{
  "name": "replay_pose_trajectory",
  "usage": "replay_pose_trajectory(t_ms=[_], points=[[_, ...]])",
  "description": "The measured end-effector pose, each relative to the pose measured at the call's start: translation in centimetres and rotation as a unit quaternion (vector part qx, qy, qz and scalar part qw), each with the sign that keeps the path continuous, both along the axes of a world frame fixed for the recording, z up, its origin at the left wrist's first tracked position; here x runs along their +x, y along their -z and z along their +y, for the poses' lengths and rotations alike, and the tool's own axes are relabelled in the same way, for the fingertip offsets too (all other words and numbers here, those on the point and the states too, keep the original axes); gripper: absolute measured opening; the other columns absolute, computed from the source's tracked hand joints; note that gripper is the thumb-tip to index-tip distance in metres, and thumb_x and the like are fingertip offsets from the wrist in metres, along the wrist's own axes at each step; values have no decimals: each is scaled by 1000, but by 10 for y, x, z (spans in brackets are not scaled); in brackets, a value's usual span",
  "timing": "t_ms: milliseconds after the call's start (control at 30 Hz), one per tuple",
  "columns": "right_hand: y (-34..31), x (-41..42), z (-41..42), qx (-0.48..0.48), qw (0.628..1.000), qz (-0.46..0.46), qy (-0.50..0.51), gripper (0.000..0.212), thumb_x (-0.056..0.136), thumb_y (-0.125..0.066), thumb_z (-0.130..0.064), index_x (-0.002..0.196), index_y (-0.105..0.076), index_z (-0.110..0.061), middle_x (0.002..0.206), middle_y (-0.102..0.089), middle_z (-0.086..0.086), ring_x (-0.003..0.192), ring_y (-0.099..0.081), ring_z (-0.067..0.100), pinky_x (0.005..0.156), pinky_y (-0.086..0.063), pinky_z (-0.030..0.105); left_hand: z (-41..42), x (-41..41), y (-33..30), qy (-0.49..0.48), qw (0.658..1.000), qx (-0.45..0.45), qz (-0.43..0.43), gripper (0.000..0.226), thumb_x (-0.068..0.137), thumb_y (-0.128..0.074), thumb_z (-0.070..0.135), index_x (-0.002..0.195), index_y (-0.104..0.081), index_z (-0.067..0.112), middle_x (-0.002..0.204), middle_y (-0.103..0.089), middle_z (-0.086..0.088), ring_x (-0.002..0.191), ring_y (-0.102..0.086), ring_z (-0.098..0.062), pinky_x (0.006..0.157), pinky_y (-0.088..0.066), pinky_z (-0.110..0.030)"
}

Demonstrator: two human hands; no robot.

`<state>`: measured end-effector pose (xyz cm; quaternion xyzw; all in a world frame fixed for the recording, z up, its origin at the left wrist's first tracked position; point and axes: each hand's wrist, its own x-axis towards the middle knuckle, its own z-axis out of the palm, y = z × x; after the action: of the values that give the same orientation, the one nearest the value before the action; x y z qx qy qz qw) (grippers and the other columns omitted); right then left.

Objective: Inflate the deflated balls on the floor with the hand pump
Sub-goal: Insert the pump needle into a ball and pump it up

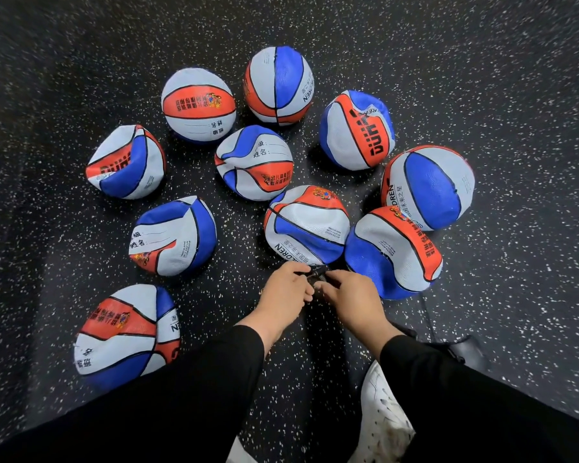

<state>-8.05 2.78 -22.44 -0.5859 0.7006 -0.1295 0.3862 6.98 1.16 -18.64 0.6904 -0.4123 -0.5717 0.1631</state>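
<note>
Both hands, left hand [283, 289] and right hand [350, 295], pinch the small black pump nozzle [318, 272] just beside the dented ball [306, 225] on the floor [515, 95]; seat it straight in the valve.

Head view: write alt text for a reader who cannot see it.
Both hands, left hand and right hand, meet on a small black pump part just in front of a crumpled ball. Ten red, white and blue balls, most dented, lie on a speckled black floor.
</note>
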Motion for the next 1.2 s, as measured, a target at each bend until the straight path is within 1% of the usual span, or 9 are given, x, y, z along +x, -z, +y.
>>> replay_pose_trajectory(t_ms=[67,133,233,500,667,800,1000,1133,1200], points=[[1,0,1,-4,1000,7,-17,32,93,-68,-36,70,-54,-19,60,-53,-4,65,-49,24,61,-33,35,-2,0,-3,8,1000,-6,-4,37,100,-39,-4,128,-60,10,91,-70,-16,71,-62,-12,58,-49,-14],[1,-2,1,-12,1000,0,-14,18,94,-69,-37,89,-70,-19,78,-68,-3,77,-59,22,67,-37,31,-3,1,-4,16,1000,-6,-7,38,99,-40,-4,126,-60,13,97,-73,-16,73,-63,-12,60,-50,-14],[-3,0,-3,-4,1000,-14,22,31,92,-71,-39,115,-70,-18,100,-72,-3,96,-63,19,74,-39,28,-3,5,-1,19,1000,-6,-23,34,100,-44,0,123,-63,15,97,-73,-8,73,-62,-10,68,-52,-23],[2,5,-7,36,998,-28,52,20,92,-72,-39,96,-60,-23,84,-65,-9,83,-60,16,66,-40,29,-6,26,-10,76,989,-52,-116,16,106,-54,26,115,-67,20,102,-67,11,91,-62,-10,77,-47,-21],[3,14,-12,46,999,7,20,20,98,-65,-30,113,-61,-17,105,-70,3,93,-63,22,80,-49,35,-14,78,-38,144,930,-174,-290,21,107,-51,32,107,-69,20,102,-64,5,93,-60,-15,82,-45,-30],[4,22,-15,65,996,54,-20,16,98,-64,-25,111,-61,-16,103,-69,3,94,-63,25,77,-45,34,-26,145,-58,92,871,-249,-414,22,101,-60,33,114,-71,18,112,-66,-5,106,-61,-29,93,-47,-46],[9,28,-16,100,990,76,-68,20,93,-67,-19,113,-64,-16,109,-72,2,99,-66,25,86,-54,39,-27,247,-67,12,879,-55,-473,74,89,-67,63,147,-46,22,141,-50,-15,132,-50,-39,105,-42,-60],[6,40,-19,93,980,125,-126,18,93,-62,-12,110,-64,-6,104,-72,10,93,-67,29,84,-53,43,9,306,-40,-26,916,132,-378,133,62,-79,82,162,-22,16,158,-37,-21,144,-41,-43,118,-38,-52],[1,46,-18,88,981,123,-124,20,91,-63,-11,110,-65,-7,104,-72,10,93,-66,29,83,-53,41,27,317,-23,-87,944,165,-272,138,59,-86,76,161,-20,11,155,-45,-17,138,-50,-38,113,-44,-43]])
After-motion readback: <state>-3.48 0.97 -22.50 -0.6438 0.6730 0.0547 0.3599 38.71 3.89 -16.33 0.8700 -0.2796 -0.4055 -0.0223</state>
